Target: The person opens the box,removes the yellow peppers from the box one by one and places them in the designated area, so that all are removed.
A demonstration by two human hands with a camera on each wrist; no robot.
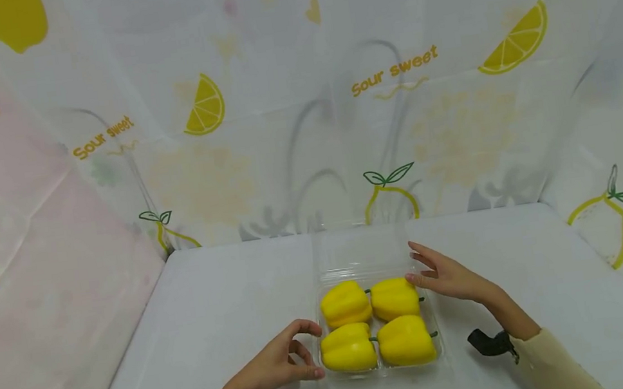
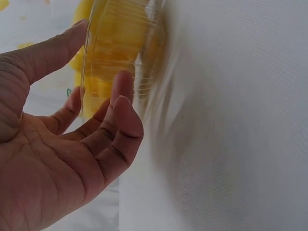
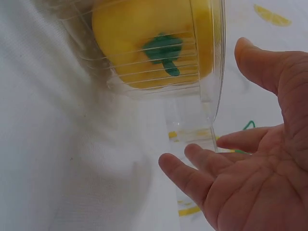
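Several yellow bell peppers (image 1: 405, 340) with green stems sit in two rows in a clear plastic clamshell box (image 1: 352, 376). The box's transparent lid (image 1: 361, 247) is folded back toward the rear wall. My left hand (image 1: 276, 361) is at the box's left side, thumb and forefinger tips right at the rim. In the left wrist view its other fingers bend loosely beside the box wall. My right hand (image 1: 450, 276) is at the far right corner, its thumb over the rim by a pepper and its fingers extended toward the lid hinge.
The box rests on a white table (image 1: 230, 295). Hanging sheets printed with lemons (image 1: 207, 107) enclose the back and sides. A black curved object (image 1: 488, 343) shows at the right wrist, beside a cream sleeve (image 1: 551, 363).
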